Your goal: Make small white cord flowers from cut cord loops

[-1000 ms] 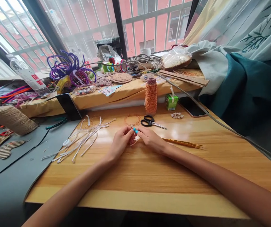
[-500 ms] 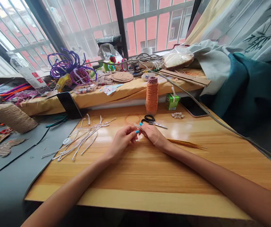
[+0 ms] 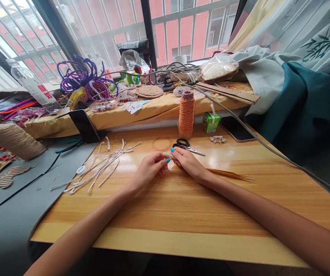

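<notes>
My left hand (image 3: 151, 168) and my right hand (image 3: 188, 164) meet over the middle of the wooden table. Both are closed, pinching a short piece of white cord (image 3: 167, 155) between their fingertips; most of it is hidden by the fingers. Just beyond lie black-handled scissors (image 3: 187, 145) and a loose coil of thin orange thread (image 3: 162, 143). Gold tweezers (image 3: 230, 174) rest to the right, partly behind my right wrist. Several loose white cords (image 3: 106, 165) are spread left of my left hand.
A cone of orange thread (image 3: 186, 117) stands behind the scissors, with a small green box (image 3: 212, 122), a phone (image 3: 236, 128) and a small whitish bundle (image 3: 217, 139) to its right. A grey cable (image 3: 268, 147) crosses the right side. Craft supplies crowd the windowsill (image 3: 107, 120).
The hands stay together in nearly the same place, with only slight finger movement around the white cord. The view has shifted a little.
</notes>
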The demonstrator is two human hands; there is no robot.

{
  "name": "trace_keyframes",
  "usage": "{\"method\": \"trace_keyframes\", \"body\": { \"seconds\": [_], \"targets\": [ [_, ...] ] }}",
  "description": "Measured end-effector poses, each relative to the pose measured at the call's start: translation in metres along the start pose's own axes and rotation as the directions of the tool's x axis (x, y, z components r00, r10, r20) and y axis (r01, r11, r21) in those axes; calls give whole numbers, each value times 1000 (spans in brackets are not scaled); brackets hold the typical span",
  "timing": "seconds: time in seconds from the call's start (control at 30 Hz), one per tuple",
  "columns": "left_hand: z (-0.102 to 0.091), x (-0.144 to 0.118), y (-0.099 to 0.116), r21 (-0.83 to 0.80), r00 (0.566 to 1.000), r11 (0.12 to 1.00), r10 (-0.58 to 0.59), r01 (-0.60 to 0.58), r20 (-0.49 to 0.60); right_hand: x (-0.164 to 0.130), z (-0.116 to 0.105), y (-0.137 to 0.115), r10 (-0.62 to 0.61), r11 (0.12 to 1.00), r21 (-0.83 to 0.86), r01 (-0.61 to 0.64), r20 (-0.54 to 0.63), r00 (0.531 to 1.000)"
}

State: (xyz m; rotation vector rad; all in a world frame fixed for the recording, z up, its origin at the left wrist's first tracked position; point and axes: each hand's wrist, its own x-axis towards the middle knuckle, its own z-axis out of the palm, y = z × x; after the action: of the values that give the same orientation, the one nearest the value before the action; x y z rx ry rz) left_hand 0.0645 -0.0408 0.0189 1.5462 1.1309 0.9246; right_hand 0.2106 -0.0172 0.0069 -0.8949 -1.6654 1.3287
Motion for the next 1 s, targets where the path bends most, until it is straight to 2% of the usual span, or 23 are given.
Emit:
{"method": "trace_keyframes", "body": {
  "seconds": [0.1, 0.2, 0.27, 0.37, 0.47, 0.53, 0.6, 0.77, 0.93, 1.0],
  "targets": [
    [-3, 1, -3, 175, 997, 982, 70, -72, 21, 0, -1, 0, -4, 998, -66, 3, -11, 1000],
    [-9, 3, -5, 427, 978, 879, 192, -209, 83, -2, -1, -4, -9, 992, -123, 7, -17, 1000],
    [-15, 3, -5, 596, 947, 739, 287, -315, 144, -4, 0, -7, -32, 981, -189, 32, 1, 999],
    [-20, 2, -2, 791, 886, 448, 393, -417, 244, -7, 2, -9, -126, 901, -415, 129, 34, 991],
    [-20, -1, 4, 880, 832, 192, 459, -435, 311, -8, 5, -6, -172, 780, -607, 155, 30, 985],
    [-16, -4, 6, 902, 806, 91, 494, -421, 326, -9, 6, -3, -166, 724, -675, 142, 28, 986],
    [-11, -7, 7, 915, 798, 58, 514, -400, 316, -9, 7, 0, -168, 673, -727, 139, 34, 985],
    [-1, -11, 5, 938, 821, 113, 526, -326, 222, -10, 7, 3, -173, 602, -790, 113, 9, 985],
    [3, -13, 3, 943, 813, 106, 541, -317, 212, -9, 8, 0, -170, 666, -741, 79, -48, 984],
    [4, -14, 3, 935, 839, 175, 513, -308, 180, -8, 7, -2, -168, 708, -702, 77, -61, 984]
  ]
}}
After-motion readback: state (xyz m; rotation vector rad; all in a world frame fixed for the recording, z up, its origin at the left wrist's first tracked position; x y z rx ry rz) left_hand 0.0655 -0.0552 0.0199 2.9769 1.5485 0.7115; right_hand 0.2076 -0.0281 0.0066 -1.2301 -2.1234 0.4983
